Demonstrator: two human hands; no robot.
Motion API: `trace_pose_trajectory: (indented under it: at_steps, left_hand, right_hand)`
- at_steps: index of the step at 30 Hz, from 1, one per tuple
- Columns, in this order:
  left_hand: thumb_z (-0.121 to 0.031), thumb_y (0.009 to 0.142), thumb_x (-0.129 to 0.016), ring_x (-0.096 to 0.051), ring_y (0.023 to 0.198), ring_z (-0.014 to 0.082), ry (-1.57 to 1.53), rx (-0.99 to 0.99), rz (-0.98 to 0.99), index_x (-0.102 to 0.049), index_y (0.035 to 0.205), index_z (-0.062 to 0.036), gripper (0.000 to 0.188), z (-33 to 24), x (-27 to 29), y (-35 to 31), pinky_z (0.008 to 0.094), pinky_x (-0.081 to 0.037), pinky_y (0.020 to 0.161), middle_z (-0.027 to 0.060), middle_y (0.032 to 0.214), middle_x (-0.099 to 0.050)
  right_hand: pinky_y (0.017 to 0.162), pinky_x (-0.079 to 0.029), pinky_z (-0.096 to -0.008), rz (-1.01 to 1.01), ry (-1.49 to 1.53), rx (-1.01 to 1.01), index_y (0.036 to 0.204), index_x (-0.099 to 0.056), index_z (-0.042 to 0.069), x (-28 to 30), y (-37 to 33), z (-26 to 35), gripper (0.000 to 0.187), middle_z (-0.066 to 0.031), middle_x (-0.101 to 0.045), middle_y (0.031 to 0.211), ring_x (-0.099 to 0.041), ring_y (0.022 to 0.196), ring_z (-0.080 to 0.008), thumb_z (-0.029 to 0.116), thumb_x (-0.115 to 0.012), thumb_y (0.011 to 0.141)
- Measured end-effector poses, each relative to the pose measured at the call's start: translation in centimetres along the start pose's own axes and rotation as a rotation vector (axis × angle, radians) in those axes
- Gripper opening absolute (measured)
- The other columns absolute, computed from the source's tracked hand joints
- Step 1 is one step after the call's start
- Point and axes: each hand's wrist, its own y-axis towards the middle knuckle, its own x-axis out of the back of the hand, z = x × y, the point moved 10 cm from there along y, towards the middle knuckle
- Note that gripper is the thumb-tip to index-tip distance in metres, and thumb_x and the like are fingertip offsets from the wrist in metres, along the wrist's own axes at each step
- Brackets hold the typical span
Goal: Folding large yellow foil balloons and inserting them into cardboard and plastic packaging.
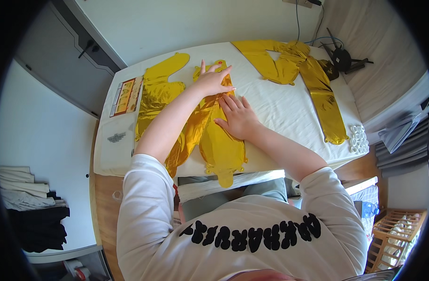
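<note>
A flat, uninflated gold foil balloon (221, 147) lies under both my hands, its rounded tabbed end hanging over the table's near edge. My left hand (211, 83) is on its far part with fingers spread. Just nearer and to the right, my right hand (239, 117) presses flat on the foil, fingers outstretched. Crumpled, darker gold foil (193, 133) runs beside it on the left. Another flat gold foil balloon (160, 91) spreads further left, partly hidden by my left forearm. On the right, a bent gold foil piece (324, 105) stretches along the table.
The table (266, 112) has a white cover. A printed card (126, 97) and a clear plastic packet (115, 136) lie at its left. A black router (342, 58) with cables stands at the far right; small white rolls (359, 139) sit at the right corner. A wooden rack (397, 239) stands lower right.
</note>
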Motion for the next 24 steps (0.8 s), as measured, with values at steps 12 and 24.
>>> trace_pose_trajectory:
  at_steps: [12,24]
  left_hand:
    - [-0.066,0.089,-0.063,-0.023,0.156,0.029,0.214,-0.003,0.307,-0.017,0.166,-0.0224,0.1,-0.8,-0.9,2.0,0.0633,0.011,0.123,0.0138,0.149,-0.056]
    - [-0.062,0.077,-0.075,-0.031,0.153,0.0335,-0.082,0.193,0.264,-0.011,0.166,-0.0166,0.118,1.5,-1.5,3.2,0.0727,0.009,0.118,0.0071,0.16,-0.046]
  right_hand:
    - [0.126,-0.015,-0.0547,-0.025,-0.052,-0.02,0.159,-0.031,0.005,-0.1,0.1,-0.3,0.078,-0.015,-0.031,0.165,-0.021,0.156,-0.0342,0.062,-0.032,0.105]
    - [0.124,-0.022,-0.0551,-0.143,-0.054,-0.005,0.157,-0.037,0.007,0.2,0.0,-0.6,0.076,-0.0141,-0.035,0.163,-0.028,0.153,-0.0355,0.062,-0.036,0.104]
